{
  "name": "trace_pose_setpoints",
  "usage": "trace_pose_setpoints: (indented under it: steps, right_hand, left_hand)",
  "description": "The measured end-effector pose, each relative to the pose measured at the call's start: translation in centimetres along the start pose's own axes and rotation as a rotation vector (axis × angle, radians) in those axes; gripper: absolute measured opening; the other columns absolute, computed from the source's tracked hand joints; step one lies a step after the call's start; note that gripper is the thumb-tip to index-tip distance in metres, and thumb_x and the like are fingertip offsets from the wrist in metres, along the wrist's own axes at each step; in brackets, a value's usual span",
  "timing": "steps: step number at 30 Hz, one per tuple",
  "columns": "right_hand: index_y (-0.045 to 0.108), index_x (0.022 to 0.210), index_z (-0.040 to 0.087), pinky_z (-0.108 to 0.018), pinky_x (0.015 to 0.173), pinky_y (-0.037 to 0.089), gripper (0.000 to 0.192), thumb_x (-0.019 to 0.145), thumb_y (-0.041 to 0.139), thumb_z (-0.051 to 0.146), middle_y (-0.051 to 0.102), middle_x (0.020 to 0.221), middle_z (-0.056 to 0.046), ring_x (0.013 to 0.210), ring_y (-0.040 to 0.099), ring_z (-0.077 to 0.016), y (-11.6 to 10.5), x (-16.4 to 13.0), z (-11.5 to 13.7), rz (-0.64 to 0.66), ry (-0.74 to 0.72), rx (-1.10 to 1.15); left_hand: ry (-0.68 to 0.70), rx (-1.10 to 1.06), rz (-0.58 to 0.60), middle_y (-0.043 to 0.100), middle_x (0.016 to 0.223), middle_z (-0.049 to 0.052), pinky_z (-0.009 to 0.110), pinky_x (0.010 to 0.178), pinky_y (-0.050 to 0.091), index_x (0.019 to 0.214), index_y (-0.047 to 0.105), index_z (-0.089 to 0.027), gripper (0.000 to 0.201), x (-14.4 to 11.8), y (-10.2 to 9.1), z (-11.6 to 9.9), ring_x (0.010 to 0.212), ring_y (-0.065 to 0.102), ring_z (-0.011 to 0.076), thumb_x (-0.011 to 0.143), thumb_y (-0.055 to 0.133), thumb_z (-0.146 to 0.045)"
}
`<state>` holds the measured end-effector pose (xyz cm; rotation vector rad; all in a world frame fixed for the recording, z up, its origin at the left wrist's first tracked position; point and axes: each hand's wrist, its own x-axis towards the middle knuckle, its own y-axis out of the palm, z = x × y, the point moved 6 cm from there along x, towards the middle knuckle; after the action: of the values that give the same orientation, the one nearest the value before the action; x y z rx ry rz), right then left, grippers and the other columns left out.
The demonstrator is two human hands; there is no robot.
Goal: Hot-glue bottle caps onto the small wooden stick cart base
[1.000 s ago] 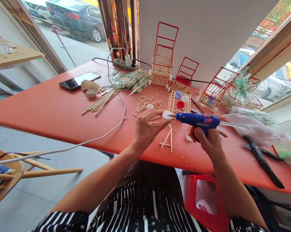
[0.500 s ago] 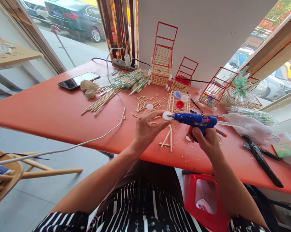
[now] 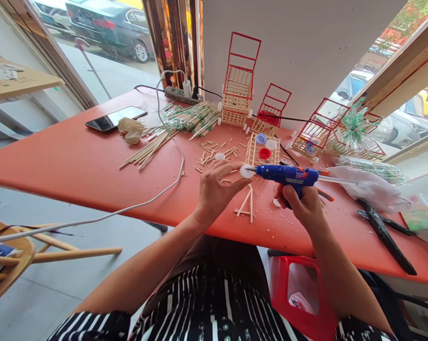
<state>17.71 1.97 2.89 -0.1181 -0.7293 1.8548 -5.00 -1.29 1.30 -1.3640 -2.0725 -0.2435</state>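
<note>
Between the thumb and fingers of my left hand [image 3: 219, 184] is a white bottle cap [image 3: 246, 171], held up above the table. My right hand [image 3: 302, 203] is wrapped round the grip of a blue glue gun [image 3: 285, 175]. The gun points left, and its metal nozzle meets the cap or lies just in front of it. Below the cap, a small triangular frame of sticks [image 3: 248, 206] lies on the table. Just behind the gun stands a little stick crate [image 3: 251, 154] with blue, white and red caps [image 3: 264, 153] on it.
The orange table [image 3: 75, 156] also bears a bundle of wooden sticks [image 3: 192, 118], cut pieces [image 3: 210, 152], a phone [image 3: 116, 118] and black cutters [image 3: 386, 234]. Small stick carts with red handles [image 3: 238, 90] stand along the back. A white cable [image 3: 180, 173] crosses the left side.
My left hand and the cap have shifted very slightly, with the nozzle still at the cap. Otherwise the scene looks the same.
</note>
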Motion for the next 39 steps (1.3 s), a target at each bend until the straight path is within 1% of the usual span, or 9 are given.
trace_pose_setpoints:
  steps: [7,9,13,16,19,24,30,34,39]
  right_hand:
    - [0.068,0.075,0.019,-0.029,0.054,0.041,0.058,0.1,0.055,0.07,0.061,0.059,-0.002,0.052,0.054,-0.0128,-0.4,0.0,-0.2,-0.008,-0.019,-0.014]
    - [0.067,0.074,0.019,-0.028,0.054,0.04,0.059,0.1,0.056,0.071,0.06,0.058,-0.001,0.051,0.053,-0.0125,-0.4,0.0,-0.1,-0.012,-0.021,-0.007]
    - [0.068,0.077,0.019,-0.029,0.052,0.04,0.059,0.099,0.056,0.072,0.061,0.058,-0.001,0.051,0.053,-0.013,-0.2,-0.1,0.0,-0.004,-0.021,-0.004]
    - [0.069,0.08,0.019,-0.029,0.052,0.041,0.057,0.099,0.056,0.071,0.063,0.06,-0.002,0.052,0.054,-0.0137,-0.1,-0.1,0.0,-0.003,-0.033,0.004]
    - [0.069,0.08,0.019,-0.029,0.053,0.041,0.057,0.099,0.056,0.072,0.062,0.059,-0.002,0.052,0.054,-0.014,-0.1,-0.1,-0.1,-0.006,-0.039,-0.003]
    - [0.069,0.08,0.019,-0.028,0.05,0.038,0.061,0.097,0.054,0.076,0.06,0.058,-0.002,0.05,0.053,-0.0135,0.1,0.0,-0.1,0.011,-0.017,-0.047]
    - [0.07,0.078,0.018,-0.028,0.05,0.038,0.057,0.1,0.054,0.068,0.059,0.056,0.0,0.049,0.051,-0.0126,-0.3,0.0,0.0,-0.027,-0.031,-0.068]
    - [0.07,0.078,0.018,-0.028,0.05,0.036,0.057,0.101,0.054,0.068,0.058,0.055,0.0,0.048,0.05,-0.0122,-0.4,0.0,0.0,-0.022,-0.037,-0.064]
    - [0.069,0.079,0.019,-0.03,0.052,0.039,0.057,0.1,0.055,0.07,0.06,0.058,-0.001,0.051,0.052,-0.0137,-0.3,-0.1,0.0,-0.02,-0.057,-0.029]
  left_hand:
    - [-0.001,-0.025,-0.036,0.084,0.104,0.005,0.042,0.101,0.057,0.102,0.085,-0.024,0.022,0.0,-0.3,0.3,0.103,0.075,0.0247,0.081,0.091,-0.025]
    - [-0.026,-0.045,-0.036,0.084,0.103,0.005,0.04,0.098,0.058,0.103,0.085,-0.023,0.024,0.0,-0.4,0.6,0.103,0.075,0.0244,0.081,0.092,-0.026]
    - [-0.11,-0.096,-0.024,0.084,0.105,0.005,0.038,0.099,0.058,0.106,0.085,-0.025,0.026,0.0,-0.2,1.4,0.103,0.076,0.0231,0.082,0.091,-0.029]
    - [-0.137,-0.127,-0.016,0.084,0.106,0.005,0.038,0.097,0.06,0.106,0.085,-0.025,0.026,-0.1,0.0,1.7,0.103,0.076,0.0231,0.082,0.09,-0.032]
    - [-0.118,-0.098,-0.012,0.084,0.105,0.005,0.038,0.097,0.06,0.104,0.085,-0.025,0.024,-0.1,-0.1,1.4,0.104,0.076,0.0235,0.082,0.09,-0.033]
    - [-0.058,-0.058,0.015,0.084,0.104,0.005,0.038,0.093,0.059,0.102,0.085,-0.025,0.02,0.1,-0.1,0.5,0.099,0.075,0.0232,0.083,0.09,-0.031]
    - [-0.042,-0.045,-0.002,0.084,0.102,0.004,0.039,0.094,0.059,0.1,0.085,-0.025,0.019,0.1,0.0,0.6,0.099,0.075,0.0236,0.082,0.09,-0.029]
    - [-0.145,-0.16,-0.005,0.084,0.106,0.005,0.038,0.096,0.06,0.103,0.085,-0.024,0.023,-0.1,0.1,1.4,0.102,0.076,0.0233,0.082,0.089,-0.032]
    - [-0.265,-0.279,0.045,0.085,0.106,0.005,0.037,0.094,0.062,0.106,0.085,-0.024,0.026,-0.2,0.4,2.0,0.099,0.077,0.0224,0.083,0.087,-0.037]
